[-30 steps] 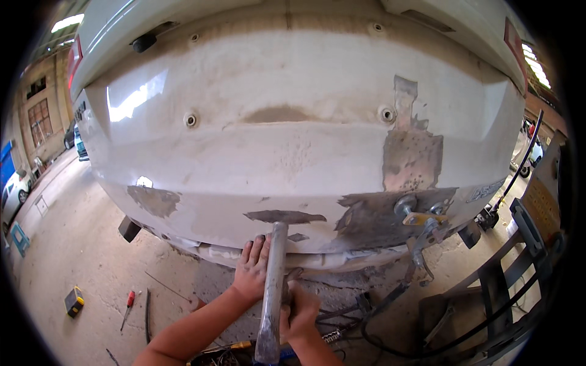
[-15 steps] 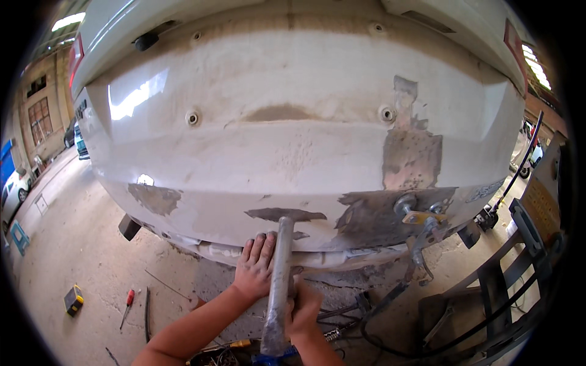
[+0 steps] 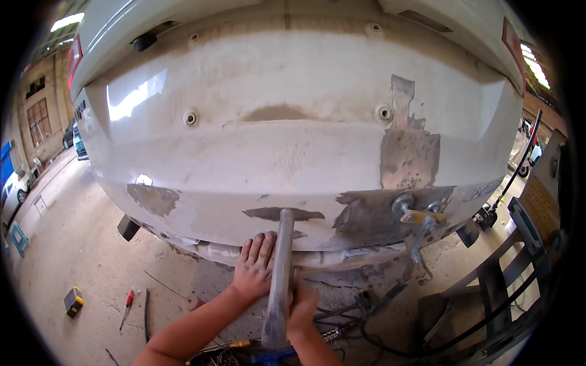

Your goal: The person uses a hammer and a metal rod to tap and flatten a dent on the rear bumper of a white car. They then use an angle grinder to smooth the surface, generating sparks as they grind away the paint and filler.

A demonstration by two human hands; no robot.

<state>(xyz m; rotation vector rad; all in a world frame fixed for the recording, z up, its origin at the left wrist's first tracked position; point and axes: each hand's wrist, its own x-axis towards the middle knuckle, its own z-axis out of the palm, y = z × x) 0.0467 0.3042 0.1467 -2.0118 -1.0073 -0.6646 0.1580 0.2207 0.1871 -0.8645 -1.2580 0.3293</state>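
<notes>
1. Here we are behind a white car, its scuffed back panel (image 3: 244, 158) filling the middle of the view and running up past twelve o'clock.
2. At six o'clock, centre stage, is the metal hammer (image 3: 279, 277): the narrow end points up at the panel, the broad end sits lowest, nearest the camera.
3. That narrow end overlaps a dark patch (image 3: 259, 213) just below the middle; whether metal meets metal, I can't tell from this angle.
4. Left hand (image 3: 257, 262), near seven o'clock: open, fingers straight and close together, laid against the panel's lower edge just beside the hammer. No grip there, and the thumb is hidden.
5. Right hand (image 3: 303, 308), at six o'clock: closed in a fist on the hammer, close behind its right side, though it's blurred and the handle is hidden.
6. Out toward half past three, a metal clamp (image 3: 421, 217) is fixed over a big bare patch (image 3: 363, 222); another worn patch (image 3: 410, 160) shows between two and three.
7. Over at nine, slightly low, there's a smaller scraped patch (image 3: 155, 200) on the panel.
8. Down on the floor (image 3: 91, 244) around eight: a yellow-and-black box (image 3: 74, 301), then a red-handled screwdriver (image 3: 129, 302), with a black rod (image 3: 147, 314) just beside it.
9. At four o'clock, a dark metal frame (image 3: 491, 293) stands near the car.
</notes>
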